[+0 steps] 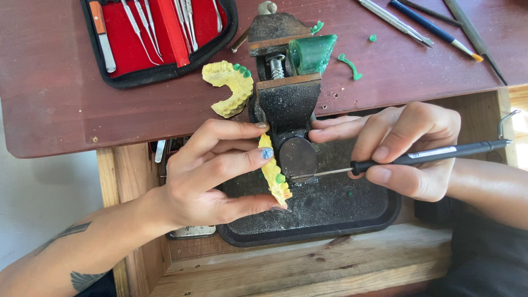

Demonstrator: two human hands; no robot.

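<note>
A yellow dental cast (273, 175), chalky and ridged with moulded teeth and carrying a small green wax tooth, stands on edge just in front of the black bench vise (286, 104). The left hand (212, 176) pinches it: fingers curl over its upper end, the thumb presses under its lower end. The right hand (410, 148) is closed in a pen grip around a slim black carving tool (418, 158), whose thin metal tip touches the cast at the green tooth.

Under both lies a shallow black tray (341, 212) with rounded corners, dusted with grey powder and a few green specks, sitting in a rough wooden drawer (308, 264).

The vise is clamped to the edge of the dark reddish worktop (66, 99), its jaws holding a translucent green wax block (311, 53). Just beside it rests a second yellow cast (228, 88), horseshoe-shaped, with green teeth at one end. Green wax scraps (350, 66) lie near. A black zip case (159, 38), lined red, holds slender steel instruments in rows. More long tools (429, 25) lie at the far right.
</note>
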